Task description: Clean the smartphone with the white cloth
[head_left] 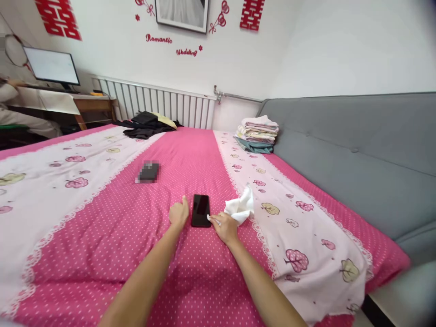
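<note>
A black smartphone [200, 210] lies flat on the pink dotted bedspread, screen facing up. Just left of it rests my left hand [178, 212], its fingers curled in and the thumb or a finger pointing forward; nothing shows in it. My right hand [225, 227] grips a crumpled white tissue [241, 206], whose loose part spreads out to the right. A small white end of the tissue pokes from my right fingertips at the phone's lower right edge.
A dark blurred object [149, 172] lies further left on the bedspread [194, 150]. Behind it are dark clothes [145, 125]. Folded fabrics [259, 131] are stacked by the grey headboard [340, 136]. At far left, a person's arm [10, 88] is near a desk with a monitor [51, 66].
</note>
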Tool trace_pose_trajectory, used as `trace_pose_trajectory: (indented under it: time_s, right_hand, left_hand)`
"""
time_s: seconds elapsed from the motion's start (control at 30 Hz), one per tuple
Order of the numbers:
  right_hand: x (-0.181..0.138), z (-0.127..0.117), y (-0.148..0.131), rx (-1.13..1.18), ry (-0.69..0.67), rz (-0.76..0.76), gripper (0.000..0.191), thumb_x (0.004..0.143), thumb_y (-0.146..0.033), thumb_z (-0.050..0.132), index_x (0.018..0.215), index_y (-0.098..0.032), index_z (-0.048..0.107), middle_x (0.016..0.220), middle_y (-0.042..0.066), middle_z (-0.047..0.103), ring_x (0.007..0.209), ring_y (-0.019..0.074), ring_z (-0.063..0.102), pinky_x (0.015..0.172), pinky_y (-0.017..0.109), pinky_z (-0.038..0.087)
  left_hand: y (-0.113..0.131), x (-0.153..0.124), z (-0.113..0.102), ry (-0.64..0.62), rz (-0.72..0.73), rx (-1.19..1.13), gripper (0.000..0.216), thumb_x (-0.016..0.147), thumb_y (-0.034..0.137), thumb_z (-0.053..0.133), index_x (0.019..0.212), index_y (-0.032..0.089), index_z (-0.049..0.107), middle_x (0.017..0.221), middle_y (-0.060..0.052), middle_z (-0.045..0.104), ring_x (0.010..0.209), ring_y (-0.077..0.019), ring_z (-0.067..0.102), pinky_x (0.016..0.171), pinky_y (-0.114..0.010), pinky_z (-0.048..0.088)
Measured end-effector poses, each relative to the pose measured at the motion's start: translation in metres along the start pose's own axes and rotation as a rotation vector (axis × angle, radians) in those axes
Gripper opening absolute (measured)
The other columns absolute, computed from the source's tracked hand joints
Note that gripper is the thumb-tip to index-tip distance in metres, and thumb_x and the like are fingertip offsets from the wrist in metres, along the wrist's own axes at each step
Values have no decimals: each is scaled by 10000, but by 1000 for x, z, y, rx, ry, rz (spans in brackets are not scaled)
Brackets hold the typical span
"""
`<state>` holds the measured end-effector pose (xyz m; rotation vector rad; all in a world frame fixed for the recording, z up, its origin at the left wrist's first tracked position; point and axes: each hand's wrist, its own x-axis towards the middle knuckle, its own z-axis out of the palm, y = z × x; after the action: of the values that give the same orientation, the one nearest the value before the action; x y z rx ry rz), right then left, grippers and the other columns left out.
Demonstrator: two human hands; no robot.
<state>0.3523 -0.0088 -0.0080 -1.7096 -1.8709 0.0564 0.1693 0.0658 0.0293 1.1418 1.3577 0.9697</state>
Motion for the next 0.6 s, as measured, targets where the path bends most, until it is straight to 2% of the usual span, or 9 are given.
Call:
trace_pose_trajectory:
  time_s: [0.1,0.17,0.27,0.3,0.37,0.43,0.6]
  right_hand:
    - [-4,4,0,31,46,-11,219,910,-344,540,966,-263,736,796,15,659,780,119,584,689,206,346]
    - [-6,4,-1,36,81,-12,225,914,-341,533,967,-255,734,806,18,659,796,124,582,713,207,350]
    - [-8,3,-3,14,98,11,233,920,-337,521,990,-252,726,823,24,660,810,130,580,724,210,351]
    - [-9,2,-4,1,97,18,234,921,-334,519,999,-250,723,834,27,662,823,132,580,730,210,350]
    - [-10,1,-5,-27,94,26,243,927,-331,509,1014,-245,718,855,31,666,844,136,579,745,213,350]
    - [-10,0,-6,-48,93,34,256,933,-337,497,1023,-238,715,870,37,669,854,140,579,753,220,350]
    - [-10,1,-6,-60,93,60,250,928,-323,505,1023,-228,716,880,49,675,876,153,576,768,231,352]
  left_hand:
    - [-13,-39,-32,175,133,146,382,877,428,429,646,144,540,944,-127,624,1137,-295,499,954,-395,353]
    - [-31,-71,-54,181,211,198,327,824,440,502,696,156,602,916,-108,643,1061,-279,535,952,-375,373]
    - [-66,-120,-80,163,321,201,422,775,571,514,791,178,667,886,-86,672,913,-247,592,885,-353,440]
    - [-77,-135,-86,128,309,185,446,759,598,527,807,182,678,887,-84,680,888,-241,603,857,-347,456]
    - [-93,-159,-92,7,163,152,512,770,634,488,858,173,695,868,-94,696,826,-242,623,779,-358,485]
    - [-100,-175,-91,-48,120,229,527,769,639,485,878,172,703,881,-96,703,833,-246,626,787,-365,478]
    - [-99,-187,-81,-50,235,469,509,766,627,483,774,161,689,825,-92,682,819,-259,608,783,-359,451]
